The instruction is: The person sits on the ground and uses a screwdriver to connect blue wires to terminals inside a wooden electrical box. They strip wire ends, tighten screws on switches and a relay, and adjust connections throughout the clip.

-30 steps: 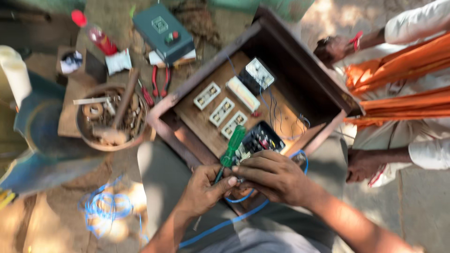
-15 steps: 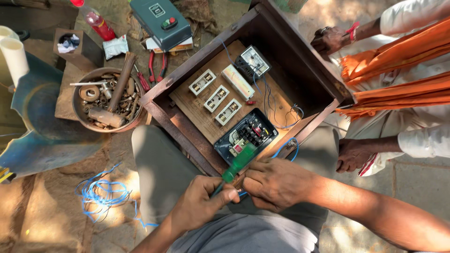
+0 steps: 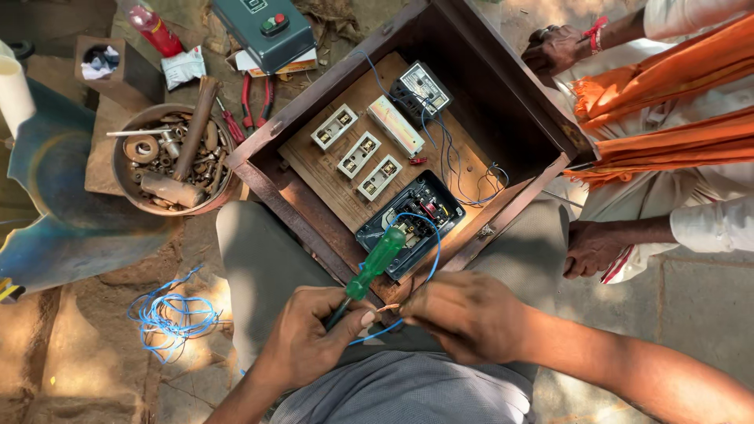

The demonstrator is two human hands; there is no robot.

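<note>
Blue wire [image 3: 430, 255] loops out of the black switch unit [image 3: 410, 222] at the near-right corner of the wooden box [image 3: 503, 102] & comes down to both hands at near centre, w/ a bare copper tip showing between them. Left hand [image 3: 310, 338] is closed around a green-handled screwdriver [image 3: 369, 269], handle pointing up & far toward the switch unit; thumb & forefinger also sit at the wire tip. Right hand [image 3: 463, 314] is closed narrow, fingertips pinching the wire just beside the bare end. Box rests across the person's lap, open side up; inside on a board are three white fuse holders [image 3: 357, 151], a long white block [image 3: 396, 126] & a small grey unit [image 3: 422, 88] w/ thin wires running btwn them. Left of box on the ground: a round bowl [image 3: 126, 184] of rusty nuts, bolts & a hammer, red-handled pliers [image 3: 255, 100], a green starter box [image 3: 264, 30], a red bottle [image 3: 154, 28]. Near left lies a loose coil of blue wire [image 3: 171, 318]. At right another person in white w/ orange cloth [image 3: 675, 86] sits, one hand [image 3: 556, 49] at the box's far corner, the other hand [image 3: 591, 248] near its right side.
</note>
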